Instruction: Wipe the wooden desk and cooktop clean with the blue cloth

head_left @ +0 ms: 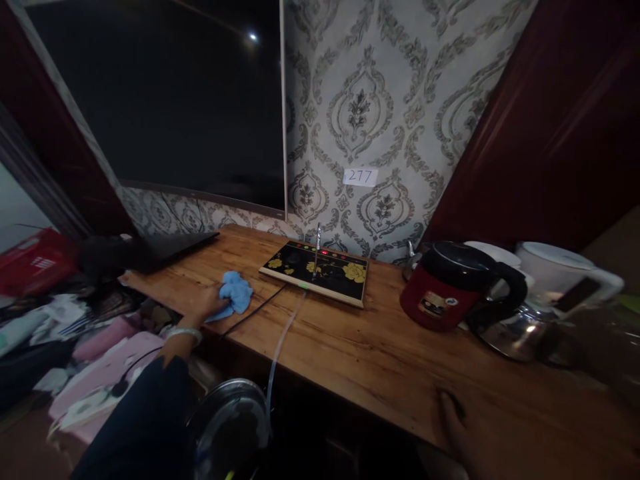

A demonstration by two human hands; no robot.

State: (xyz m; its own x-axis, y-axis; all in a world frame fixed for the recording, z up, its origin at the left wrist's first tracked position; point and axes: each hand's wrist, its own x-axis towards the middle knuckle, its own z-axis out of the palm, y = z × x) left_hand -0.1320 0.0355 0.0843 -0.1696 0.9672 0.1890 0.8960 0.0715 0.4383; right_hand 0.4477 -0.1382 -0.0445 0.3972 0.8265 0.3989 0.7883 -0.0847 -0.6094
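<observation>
My left hand (204, 301) is closed on a crumpled blue cloth (236, 292), pressing it onto the wooden tabletop near the front edge. A bracelet circles this wrist. To the right of the cloth lies a flat black panel (330, 270) with gold flowers, a red lit display and a thin metal spout standing up from it. A dark cord and a clear tube (280, 343) run from its front edge. My right hand (455, 427) rests at the table's front edge on the right, dim and only partly visible. One digit is stretched out, and no object shows in it.
A red kettle (443, 290) with a black lid stands on the right, beside a white-topped steel appliance (550, 287). A dark flat item (180, 248) lies at the left end. Below the edge is a round metal lid (233, 427). A large screen (170, 100) hangs behind.
</observation>
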